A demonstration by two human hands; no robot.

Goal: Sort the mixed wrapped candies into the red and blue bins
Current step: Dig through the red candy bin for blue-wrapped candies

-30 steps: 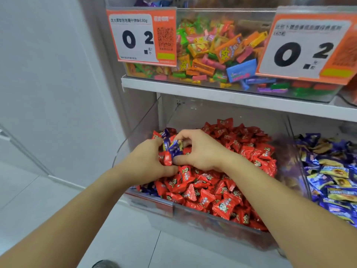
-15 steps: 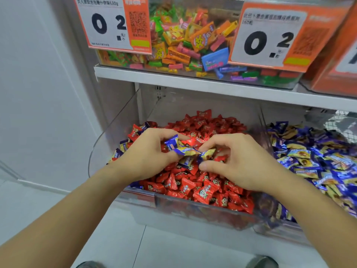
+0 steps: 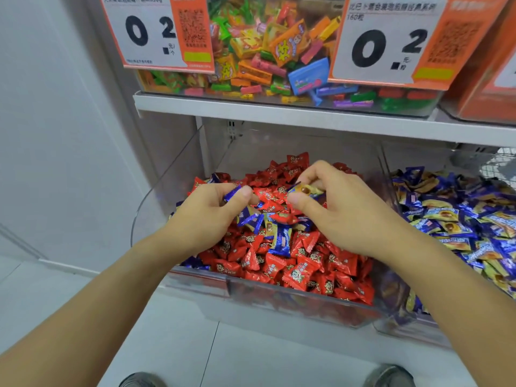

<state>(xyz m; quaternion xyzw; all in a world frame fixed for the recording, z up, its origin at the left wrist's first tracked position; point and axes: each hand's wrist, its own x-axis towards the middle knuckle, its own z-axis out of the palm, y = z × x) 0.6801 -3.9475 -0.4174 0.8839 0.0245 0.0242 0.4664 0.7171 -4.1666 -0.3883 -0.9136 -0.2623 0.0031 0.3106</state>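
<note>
While both hands work over the red bin (image 3: pixel 279 296), the sorting is plainly only partway along: the heap of red candies (image 3: pixel 298 270) has blue-wrapped strays lying on it, a small cluster of blue candies (image 3: pixel 280 238) sitting between the two wrists. The left hand (image 3: pixel 205 216) has its fingers curled round a few blue wrappers, one poking out by the thumb, and the right hand (image 3: pixel 339 210) pinches a single blue-and-yellow candy (image 3: pixel 305 189) between thumb and fingertips, lifted just above the pile. The blue bin (image 3: pixel 391 191) stands right beside, on the right, already full of matching sweets. The trouble I would expect comes from the slippery wrappers and the crowded left fist: a handful held that loosely could shed a piece on the way over, and it might drop back among the reds or over the front lip to the floor. A red candy could also ride along unnoticed, tucked in with the blue ones, and land in the wrong bin. More strays look half buried along the left edge of the heap, so a quick skim over the top would likely miss them.
</note>
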